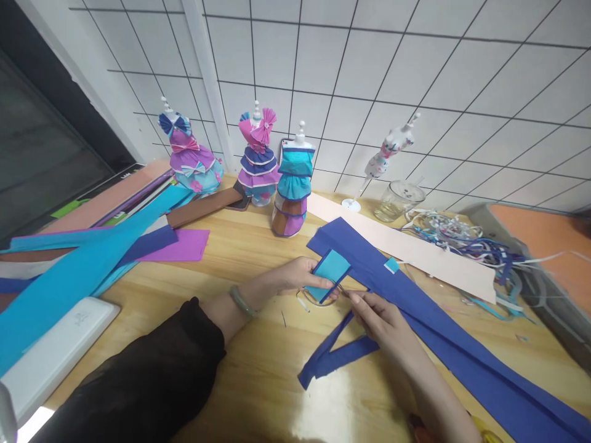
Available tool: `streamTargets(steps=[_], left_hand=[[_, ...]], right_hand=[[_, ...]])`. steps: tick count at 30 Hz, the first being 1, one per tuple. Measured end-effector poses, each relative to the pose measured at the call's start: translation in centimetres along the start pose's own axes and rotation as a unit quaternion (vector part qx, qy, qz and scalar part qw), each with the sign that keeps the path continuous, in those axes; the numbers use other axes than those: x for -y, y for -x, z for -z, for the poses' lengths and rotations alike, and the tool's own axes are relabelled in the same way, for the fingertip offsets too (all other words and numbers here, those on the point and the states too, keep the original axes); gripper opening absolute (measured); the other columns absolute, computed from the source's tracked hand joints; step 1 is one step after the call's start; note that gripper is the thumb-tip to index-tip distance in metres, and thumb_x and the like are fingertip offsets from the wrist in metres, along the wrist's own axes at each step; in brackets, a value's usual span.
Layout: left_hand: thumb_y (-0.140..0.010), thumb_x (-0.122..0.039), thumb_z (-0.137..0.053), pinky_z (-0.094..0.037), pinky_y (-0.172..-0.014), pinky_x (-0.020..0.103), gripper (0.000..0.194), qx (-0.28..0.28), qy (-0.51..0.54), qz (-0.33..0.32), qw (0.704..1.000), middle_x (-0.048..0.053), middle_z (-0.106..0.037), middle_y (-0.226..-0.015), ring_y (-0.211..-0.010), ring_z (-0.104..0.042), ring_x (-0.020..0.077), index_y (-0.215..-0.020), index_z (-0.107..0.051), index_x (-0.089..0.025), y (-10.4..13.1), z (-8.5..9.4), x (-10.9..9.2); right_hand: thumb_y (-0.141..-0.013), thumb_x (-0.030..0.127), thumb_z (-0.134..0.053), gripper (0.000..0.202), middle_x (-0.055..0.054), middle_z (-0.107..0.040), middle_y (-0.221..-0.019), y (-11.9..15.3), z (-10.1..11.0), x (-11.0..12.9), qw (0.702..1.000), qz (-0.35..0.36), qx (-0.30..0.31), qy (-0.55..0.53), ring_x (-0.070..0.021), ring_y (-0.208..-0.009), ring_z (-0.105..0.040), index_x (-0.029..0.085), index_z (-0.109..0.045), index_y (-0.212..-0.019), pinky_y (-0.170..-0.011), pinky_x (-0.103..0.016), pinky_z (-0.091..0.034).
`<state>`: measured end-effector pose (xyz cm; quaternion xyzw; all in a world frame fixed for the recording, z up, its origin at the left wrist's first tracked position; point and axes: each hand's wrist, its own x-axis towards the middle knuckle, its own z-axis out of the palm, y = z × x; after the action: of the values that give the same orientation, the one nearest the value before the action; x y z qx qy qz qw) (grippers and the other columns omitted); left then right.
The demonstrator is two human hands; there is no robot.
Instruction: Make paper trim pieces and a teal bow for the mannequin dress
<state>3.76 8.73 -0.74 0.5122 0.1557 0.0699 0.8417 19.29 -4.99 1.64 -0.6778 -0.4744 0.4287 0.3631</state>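
Works at a wooden table (258,387), with a long blue sheet (443,335) running from mid-view towards 4 o'clock and a white box (64,344) at 8. Has a purple dress (189,147) at 10, a pink-topped dress (259,157) at 11, a brown-and-turquoise dress (293,184) at 12, all apparently finished; seemingly leaves one stand (391,144), at 2, undressed. Pinches with the left hand (302,277), at 6, a turquoise patch (335,263) at 5; with edging (322,261) along two opposite sides, looks mostly trimmed. Presses right hand (378,311) fingertips together at 5 on a thin dark thing (344,291), too small to identify, above a narrow blue strip (344,360). Offers no readable writing, just an unclear grey mark (80,319) on the box.
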Motion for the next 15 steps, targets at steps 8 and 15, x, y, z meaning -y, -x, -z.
streamTargets(steps=[8, 15], left_hand=[[-0.066, -0.031, -0.072, -0.047, -0.071, 0.028, 0.031, -0.001, -0.015, -0.001, 1.000, 0.009, -0.066, -0.080, -0.071, -0.061, 0.0139, -0.084, -0.065, -0.007, -0.06, -0.24, 0.14], [-0.064, -0.032, -0.073, -0.048, -0.071, 0.028, 0.032, -0.022, -0.011, -0.001, 1.000, 0.009, -0.067, -0.081, -0.071, -0.061, 0.0141, -0.085, -0.065, -0.008, -0.13, -0.39, 0.18]], right_hand=[[-0.075, 0.059, -0.050, 0.047, 0.003, -0.040, -0.050, 0.00, -0.19, 0.31, 1.000, -0.007, -0.006, 0.007, -0.0099, -0.046, -0.031, 0.016, -0.067, -0.085, -0.041, -0.023, -0.023], [-0.077, 0.058, -0.049, 0.047, 0.002, -0.043, -0.050, -0.01, -0.26, -0.12, 1.000, -0.007, -0.012, 0.011, -0.0102, -0.045, -0.033, 0.016, -0.068, -0.091, -0.040, -0.023, -0.022]])
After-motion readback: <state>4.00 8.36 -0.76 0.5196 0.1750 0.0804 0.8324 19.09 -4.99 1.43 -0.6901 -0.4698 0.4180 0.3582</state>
